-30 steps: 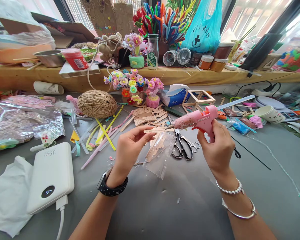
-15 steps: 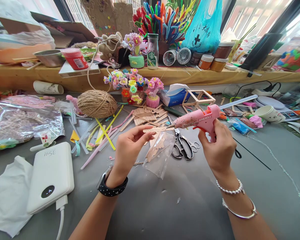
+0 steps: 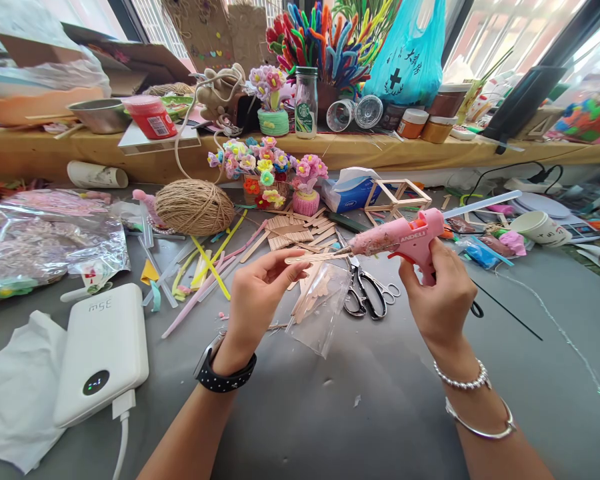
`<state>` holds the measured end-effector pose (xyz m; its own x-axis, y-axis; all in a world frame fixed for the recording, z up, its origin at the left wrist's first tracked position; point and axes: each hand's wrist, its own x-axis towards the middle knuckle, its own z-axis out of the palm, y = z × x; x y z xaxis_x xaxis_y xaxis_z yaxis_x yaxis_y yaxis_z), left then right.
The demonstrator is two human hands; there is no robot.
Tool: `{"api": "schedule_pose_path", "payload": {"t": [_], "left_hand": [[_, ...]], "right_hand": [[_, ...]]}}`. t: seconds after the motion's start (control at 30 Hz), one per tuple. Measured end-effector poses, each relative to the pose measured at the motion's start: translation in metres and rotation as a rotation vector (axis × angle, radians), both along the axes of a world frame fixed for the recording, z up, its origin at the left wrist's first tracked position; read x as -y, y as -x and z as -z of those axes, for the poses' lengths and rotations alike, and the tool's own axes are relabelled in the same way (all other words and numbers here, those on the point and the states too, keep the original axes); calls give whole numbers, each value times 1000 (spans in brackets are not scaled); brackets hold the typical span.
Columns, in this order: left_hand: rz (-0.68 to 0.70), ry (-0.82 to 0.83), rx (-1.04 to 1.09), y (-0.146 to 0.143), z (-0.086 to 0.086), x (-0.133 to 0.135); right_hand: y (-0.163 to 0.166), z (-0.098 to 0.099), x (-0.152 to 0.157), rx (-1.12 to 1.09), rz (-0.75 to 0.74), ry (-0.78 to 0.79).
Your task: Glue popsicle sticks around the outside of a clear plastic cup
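Between thumb and fingers my left hand [image 3: 260,293] pinches a wooden craft stick [image 3: 316,258], held level above the table. My right hand [image 3: 443,293] is wrapped round the handle of a pink hot glue gun [image 3: 397,240], a glue stick [image 3: 483,204] jutting from its back. The gun's nozzle points left and meets or nearly meets the craft stick; I cannot tell if glue is coming out. Below them lies a clear plastic bag [image 3: 325,320] with several craft sticks inside. Black-handled scissors [image 3: 367,293] rest just right of the bag.
Behind my hands lie loose craft sticks and a wooden stick frame [image 3: 397,200]. A twine ball [image 3: 195,207] and pipe-cleaner flowers [image 3: 260,167] stand farther back. At left, a white power bank [image 3: 105,353] has a cable plugged in. A black wire [image 3: 510,313] stretches across the right.
The glue gun and my right hand have shifted very slightly to the right. My left hand stays nearly still with the craft stick.
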<state>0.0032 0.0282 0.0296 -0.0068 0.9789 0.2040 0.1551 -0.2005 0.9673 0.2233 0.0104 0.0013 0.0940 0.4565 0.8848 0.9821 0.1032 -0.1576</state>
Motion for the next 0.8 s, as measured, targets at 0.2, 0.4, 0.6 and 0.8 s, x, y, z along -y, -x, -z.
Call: {"api": "schedule_pose_path", "payload": {"t": [0.2, 0.4, 0.6, 0.8], "left_hand": [[-15, -15, -10, 0, 0, 1], [-22, -29, 3, 0, 0, 1], [-16, -40, 30, 1, 2, 0], [-25, -36, 34, 0, 1, 0]], "right_hand": [[-1, 0, 0, -11, 13, -1], [-2, 1, 1, -5, 20, 9], [-2, 1, 1, -3, 52, 27], [-3, 0, 1, -8, 49, 40]]}}
